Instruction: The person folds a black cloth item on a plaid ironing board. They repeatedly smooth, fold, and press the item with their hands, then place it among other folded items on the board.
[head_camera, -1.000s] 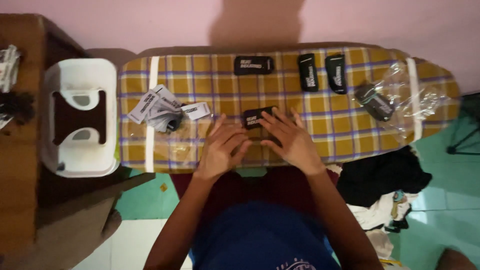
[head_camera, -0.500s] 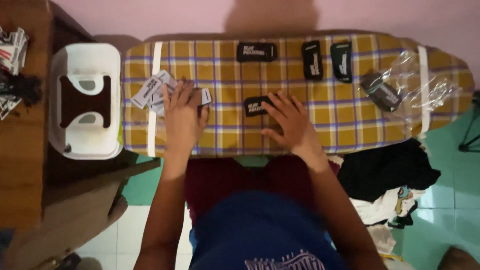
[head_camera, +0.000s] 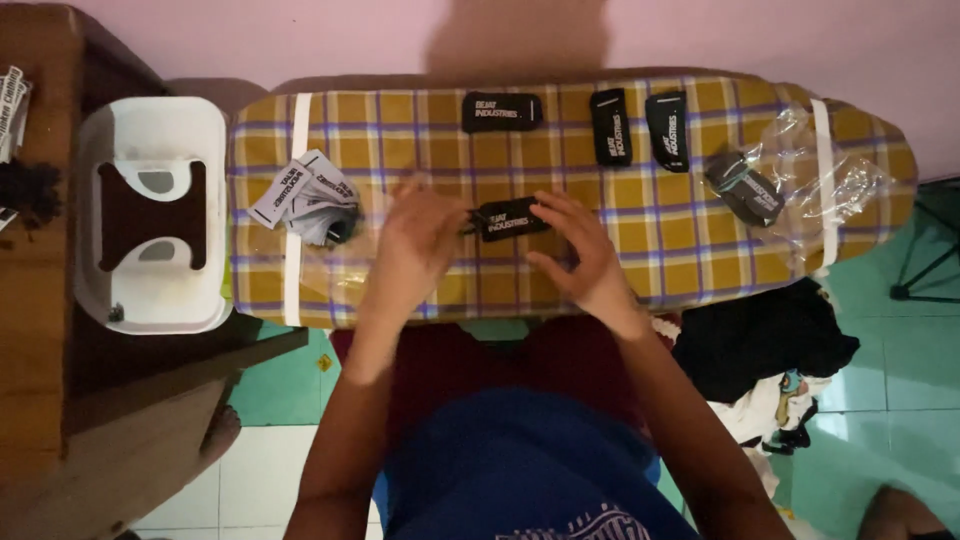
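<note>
Black rectangular tag (head_camera: 510, 217) lies flat on the checked ironing board (head_camera: 420, 150), near the board's middle, toward its near edge. Both hands are at it. Right hand (head_camera: 580, 255) has fingers spread narrow and curved, fingertips (head_camera: 548, 203) touching the tag's right end. Left hand (head_camera: 420, 245) sits at the tag's left end, motion-blurred; whether its fingers pinch anything I cannot tell (a thin dark bit shows at the tag's left end, too small to read).

Count of loose black tags on the board: four. One at the hands, one lying crosswise at the far edge (head_camera: 502, 111) straight beyond it, and two standing lengthwise side by side (head_camera: 611, 126) (head_camera: 667, 130) at the far edge, right of that one.

One bundle of dark tags (head_camera: 745, 187) rests on a crumpled clear plastic bag (head_camera: 830, 170) at the board's right end; number in the bundle cannot be made out.

One pile of white-and-black paper labels (head_camera: 305, 195) lies left of the hands, overlapping, with something dark partly hidden beneath; no count possible.

Off the board's left end: one white plastic stool (head_camera: 150, 130), seen from above. Beyond it, a wooden surface (head_camera: 40, 290), cut off by the frame. Below the board's right end, a heap of dark and light cloth (head_camera: 770, 350), partly hidden by the right forearm.
</note>
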